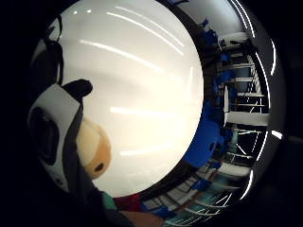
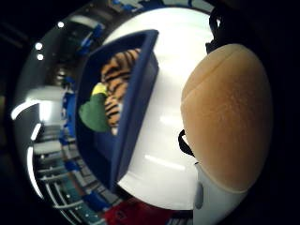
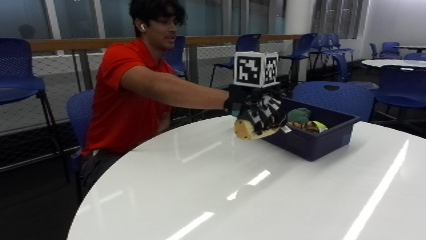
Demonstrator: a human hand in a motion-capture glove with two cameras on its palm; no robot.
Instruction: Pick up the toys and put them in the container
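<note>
One soft toy (image 3: 247, 129), tan and rounded with a black-and-white checked part, is held above the counter (image 3: 266, 200) just beside the near wall of the dark blue container (image 3: 319, 135). The right hand (image 3: 247, 104), in its black glove, has its fingers curled round the toy from above. In the thumb side palm view the toy's tan surface (image 2: 229, 117) fills much of the picture; it is finely napped and crossed by a curved seam. The little finger side palm view shows another tan part of it (image 1: 97, 151) with a small dark spot.

The container is a rectangular bin with straight, smooth walls, and its rim lies just beside the toy. Inside lie a striped orange-and-black plush (image 2: 117, 79) and a green plush with a yellow patch (image 2: 95, 112), pressed together at one end, with bare blue floor showing at the other.

The counter is round, white and glossy, streaked with reflections of lights. Broad bare surface stretches from the container toward its near curved edge. Blue chairs (image 3: 333, 97) stand behind the container, beyond the counter's far edge.
</note>
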